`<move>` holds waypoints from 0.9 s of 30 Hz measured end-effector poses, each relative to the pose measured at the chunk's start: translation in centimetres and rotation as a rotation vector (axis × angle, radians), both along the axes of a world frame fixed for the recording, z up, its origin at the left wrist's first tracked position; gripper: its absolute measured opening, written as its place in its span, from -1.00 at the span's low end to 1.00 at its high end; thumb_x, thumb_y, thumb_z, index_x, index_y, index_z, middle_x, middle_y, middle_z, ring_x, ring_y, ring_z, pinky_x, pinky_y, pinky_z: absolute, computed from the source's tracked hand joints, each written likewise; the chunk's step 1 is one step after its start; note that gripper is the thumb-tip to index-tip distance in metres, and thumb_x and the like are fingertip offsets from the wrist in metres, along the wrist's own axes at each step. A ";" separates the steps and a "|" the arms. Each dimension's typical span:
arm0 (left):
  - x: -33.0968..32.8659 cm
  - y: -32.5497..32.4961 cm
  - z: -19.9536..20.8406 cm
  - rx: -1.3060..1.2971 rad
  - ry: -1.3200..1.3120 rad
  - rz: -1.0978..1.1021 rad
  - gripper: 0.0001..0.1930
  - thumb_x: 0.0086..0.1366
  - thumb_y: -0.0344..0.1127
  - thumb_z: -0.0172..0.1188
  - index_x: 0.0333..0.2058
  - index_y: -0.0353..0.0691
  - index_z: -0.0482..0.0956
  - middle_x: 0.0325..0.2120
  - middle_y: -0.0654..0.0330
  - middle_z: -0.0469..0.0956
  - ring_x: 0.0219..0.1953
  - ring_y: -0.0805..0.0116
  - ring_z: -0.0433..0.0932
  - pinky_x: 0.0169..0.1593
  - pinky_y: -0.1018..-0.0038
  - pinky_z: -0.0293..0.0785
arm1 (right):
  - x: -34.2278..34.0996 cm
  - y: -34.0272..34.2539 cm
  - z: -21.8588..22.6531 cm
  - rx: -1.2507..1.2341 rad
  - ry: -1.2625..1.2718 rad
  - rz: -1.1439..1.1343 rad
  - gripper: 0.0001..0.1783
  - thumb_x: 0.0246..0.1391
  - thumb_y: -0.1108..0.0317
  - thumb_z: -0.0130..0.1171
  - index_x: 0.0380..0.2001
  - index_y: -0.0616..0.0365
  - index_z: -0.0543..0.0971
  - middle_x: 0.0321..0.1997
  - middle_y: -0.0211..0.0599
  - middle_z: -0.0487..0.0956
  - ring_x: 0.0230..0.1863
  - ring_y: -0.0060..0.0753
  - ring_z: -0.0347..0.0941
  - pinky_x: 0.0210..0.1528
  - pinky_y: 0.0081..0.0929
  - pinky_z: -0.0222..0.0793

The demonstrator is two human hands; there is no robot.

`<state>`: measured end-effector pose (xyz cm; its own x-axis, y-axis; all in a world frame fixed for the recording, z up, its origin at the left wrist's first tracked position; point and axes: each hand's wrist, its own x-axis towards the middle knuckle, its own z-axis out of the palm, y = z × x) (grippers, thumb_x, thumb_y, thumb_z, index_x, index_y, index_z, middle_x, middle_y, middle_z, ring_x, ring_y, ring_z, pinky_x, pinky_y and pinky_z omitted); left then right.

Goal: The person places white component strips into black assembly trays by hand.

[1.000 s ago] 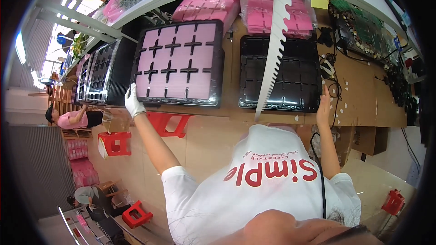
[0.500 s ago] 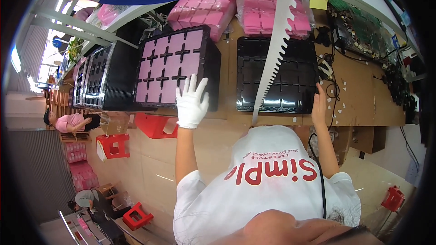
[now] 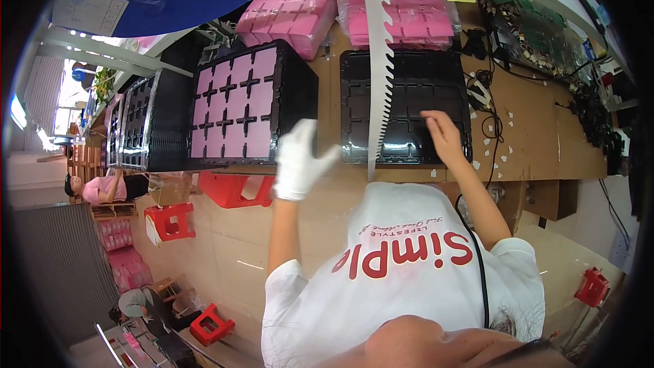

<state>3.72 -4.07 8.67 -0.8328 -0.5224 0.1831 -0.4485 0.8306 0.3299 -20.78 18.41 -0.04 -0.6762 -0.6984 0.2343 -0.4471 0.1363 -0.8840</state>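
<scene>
Brown cardboard (image 3: pixel 545 140) covered the workbench, with a black compartmented tray (image 3: pixel 414 88) on it in front of the person. Left of that tray, I saw a tall stack of black trays (image 3: pixel 300 99), the compartments of its top one showing pink sheets (image 3: pixel 216 105) between cross-shaped dividers; farther left rose another dark stack (image 3: pixel 167 126). Behind the tray lay two clear plastic bags, a left one (image 3: pixel 286 17) and a right one (image 3: pixel 419 17), both packed with pink pieces. Circuit boards (image 3: pixel 528 37) were heaped to its right. Just left of the tray, the white-gloved left hand (image 3: pixel 300 163) had its fingers spread, gripping nothing. Over the tray's near right part, the bare right hand (image 3: pixel 446 138) was loosely extended, not clenched; whether it touched the tray, I couldn't tell.
</scene>
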 end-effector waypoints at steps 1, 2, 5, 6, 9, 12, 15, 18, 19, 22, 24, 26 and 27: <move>-1.3 2.3 -1.1 0.292 0.082 -0.012 -0.15 -0.04 0.00 0.41 0.14 -0.37 0.29 0.09 -0.07 0.36 -0.11 0.04 0.47 0.03 0.28 0.39 | 0.5 -0.9 -0.5 0.044 -0.086 0.068 -0.76 0.20 0.37 0.02 -0.11 0.22 0.53 -0.18 -0.20 0.57 -0.18 -0.35 0.51 -0.10 -0.51 0.39; -2.5 4.0 -2.7 0.553 0.071 -0.023 -0.14 -0.04 0.04 0.41 0.14 -0.36 0.30 0.07 -0.04 0.40 -0.15 0.10 0.52 -0.02 0.34 0.43 | 1.2 -2.0 -1.0 0.065 -0.148 0.161 -0.77 0.21 0.37 0.02 -0.14 0.23 0.54 -0.18 -0.24 0.58 -0.16 -0.42 0.50 -0.08 -0.56 0.38; -4.7 5.1 -7.9 0.764 -0.176 0.097 -0.46 0.11 -0.05 0.34 -0.11 -0.41 0.54 -0.29 0.08 0.61 -0.27 0.40 0.58 -0.20 0.52 0.49 | 3.4 -4.5 -4.3 0.101 -0.475 0.372 -0.77 0.22 0.36 0.04 -0.15 0.24 0.55 -0.18 -0.30 0.59 -0.11 -0.53 0.49 -0.06 -0.61 0.38; -5.1 5.4 -8.4 1.056 0.071 0.206 -0.57 0.17 -0.13 0.27 -0.13 -0.38 0.56 -0.33 0.14 0.62 -0.34 0.47 0.56 -0.24 0.56 0.48 | 4.1 -4.9 -5.3 0.121 -0.607 0.386 -0.77 0.22 0.36 0.04 -0.14 0.25 0.54 -0.18 -0.31 0.59 -0.11 -0.55 0.49 -0.07 -0.61 0.39; -5.3 5.6 -8.1 1.299 0.348 0.397 -0.77 0.27 -0.31 0.16 -0.18 -0.32 0.60 -0.40 0.26 0.60 -0.43 0.59 0.52 -0.35 0.66 0.43 | 6.1 -5.0 -5.2 0.104 -0.792 0.438 -0.82 0.18 0.40 0.10 -0.19 0.26 0.54 -0.26 -0.37 0.58 -0.20 -0.62 0.48 -0.14 -0.63 0.40; -5.2 6.4 -8.3 1.328 0.484 0.440 -0.77 0.24 -0.25 0.23 -0.30 -0.35 0.58 -0.42 0.24 0.59 -0.42 0.59 0.51 -0.35 0.66 0.43 | 7.1 -5.3 -4.9 0.058 -0.734 0.362 -0.87 0.05 0.47 0.24 -0.33 0.24 0.53 -0.37 -0.46 0.57 -0.34 -0.71 0.45 -0.24 -0.71 0.36; -6.1 6.6 -9.0 1.429 0.426 0.491 -0.74 0.24 -0.25 0.24 -0.27 -0.36 0.53 -0.36 0.21 0.61 -0.39 0.55 0.56 -0.35 0.64 0.47 | 6.8 -4.9 -4.5 0.021 -0.670 0.246 -0.89 0.03 0.49 0.25 -0.36 0.24 0.54 -0.39 -0.44 0.57 -0.34 -0.71 0.45 -0.26 -0.69 0.38; -6.6 6.8 -9.5 1.457 0.523 0.490 -0.70 0.23 -0.26 0.24 -0.16 -0.35 0.51 -0.28 0.19 0.60 -0.38 0.54 0.57 -0.35 0.65 0.48 | 6.9 -4.9 -2.9 -0.012 -0.316 0.146 -0.87 -0.08 0.49 0.30 -0.43 0.20 0.54 -0.41 -0.39 0.57 -0.38 -0.55 0.48 -0.29 -0.56 0.41; -6.4 6.6 -9.6 1.449 0.537 0.499 -0.70 0.23 -0.26 0.24 -0.16 -0.35 0.51 -0.28 0.19 0.60 -0.38 0.54 0.57 -0.35 0.65 0.48 | 6.8 -5.3 -2.7 -0.015 -0.315 0.162 -0.87 -0.08 0.49 0.30 -0.43 0.20 0.54 -0.41 -0.39 0.57 -0.38 -0.55 0.48 -0.29 -0.56 0.41; -6.0 5.9 -10.5 1.500 0.601 0.515 -0.71 0.21 -0.30 0.24 -0.14 -0.33 0.51 -0.32 0.20 0.59 -0.39 0.53 0.56 -0.34 0.62 0.49 | 6.4 -5.9 -1.7 -0.225 0.339 0.234 -0.86 -0.18 0.53 0.30 -0.49 0.17 0.54 -0.39 -0.33 0.54 -0.37 -0.18 0.46 -0.29 -0.39 0.41; -5.4 5.4 -11.8 1.356 0.716 0.582 -0.78 0.20 -0.28 0.26 -0.28 -0.30 0.53 -0.38 0.18 0.60 -0.43 0.54 0.56 -0.41 0.64 0.46 | 6.3 -6.8 -0.3 -0.254 0.298 0.292 -0.88 -0.17 0.52 0.30 -0.50 0.16 0.54 -0.39 -0.34 0.54 -0.37 -0.21 0.45 -0.29 -0.40 0.40; -4.9 4.2 -11.4 1.293 0.734 0.687 -0.78 0.21 -0.24 0.27 -0.37 -0.30 0.52 -0.44 0.17 0.60 -0.48 0.54 0.55 -0.42 0.66 0.45 | 4.2 -8.3 -1.0 -0.286 0.158 0.376 -0.90 -0.15 0.50 0.30 -0.51 0.14 0.56 -0.40 -0.34 0.52 -0.39 -0.27 0.44 -0.30 -0.44 0.39; -4.5 3.3 -11.0 1.238 0.707 0.762 -0.76 0.21 -0.22 0.27 -0.40 -0.29 0.51 -0.47 0.17 0.60 -0.51 0.53 0.55 -0.42 0.67 0.45 | 2.5 -10.3 -2.4 -0.285 0.060 0.401 -0.91 -0.15 0.49 0.30 -0.51 0.13 0.57 -0.41 -0.33 0.51 -0.41 -0.30 0.44 -0.31 -0.45 0.39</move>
<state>-0.80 -0.77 -2.34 -0.2609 -0.8651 -0.4283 -0.0865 -0.4210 0.9029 -18.29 8.09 -2.48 -0.3472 -0.8032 0.4841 -0.4660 -0.3002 -0.8323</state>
